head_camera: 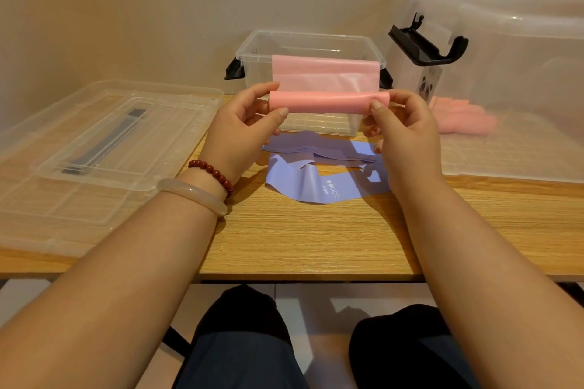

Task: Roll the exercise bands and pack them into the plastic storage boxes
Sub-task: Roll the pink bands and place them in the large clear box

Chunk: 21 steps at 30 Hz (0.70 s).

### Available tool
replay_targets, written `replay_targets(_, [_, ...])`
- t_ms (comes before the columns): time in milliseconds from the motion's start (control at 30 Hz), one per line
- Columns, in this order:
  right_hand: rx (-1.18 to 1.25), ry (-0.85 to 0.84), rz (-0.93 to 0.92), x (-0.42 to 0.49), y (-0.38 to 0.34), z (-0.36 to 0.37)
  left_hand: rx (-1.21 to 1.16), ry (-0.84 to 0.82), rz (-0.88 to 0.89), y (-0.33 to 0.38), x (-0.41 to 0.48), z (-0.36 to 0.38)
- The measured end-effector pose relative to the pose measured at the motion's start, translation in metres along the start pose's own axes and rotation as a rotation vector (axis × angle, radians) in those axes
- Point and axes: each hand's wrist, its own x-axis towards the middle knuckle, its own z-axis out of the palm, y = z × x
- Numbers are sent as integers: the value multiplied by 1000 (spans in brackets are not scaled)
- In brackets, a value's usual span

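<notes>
Pink band (328, 101) is what I have in both hands: a half-rolled tube held level in the air above the tabletop (316, 237), just on the near side of the small clear box (311, 41). Its unrolled part runs from the roll toward the far side and lies over the near rim of that box. My left grip (243, 126) pinches the left end of the roll between thumb and fingers, and my right grip (407, 133) pinches the right end the same way.

Below the roll, a purple band (319, 180) lies loose and crumpled on the tabletop, touching neither hand as far as I can tell; small printed dots and a word show on its near fold. To the left, a clear lid (104, 148) lies flat, overhanging the left end of the tabletop. To the right stands a large clear box (521, 73) with a black latch (426, 44) swung open at its left end. More pink bands (461, 118) lie in a heap there, seen through its wall. A red bead bracelet (211, 172) and a pale bangle (192, 196) sit on my left wrist.
</notes>
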Motion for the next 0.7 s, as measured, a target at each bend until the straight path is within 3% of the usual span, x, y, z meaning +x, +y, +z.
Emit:
replay_targets(267, [-37,49,-10,1,3,0,14,20,21,2,-1,-1])
replay_targets(700, [-2,-15,-5,1,2,0,-14,18,15,4,-1,-1])
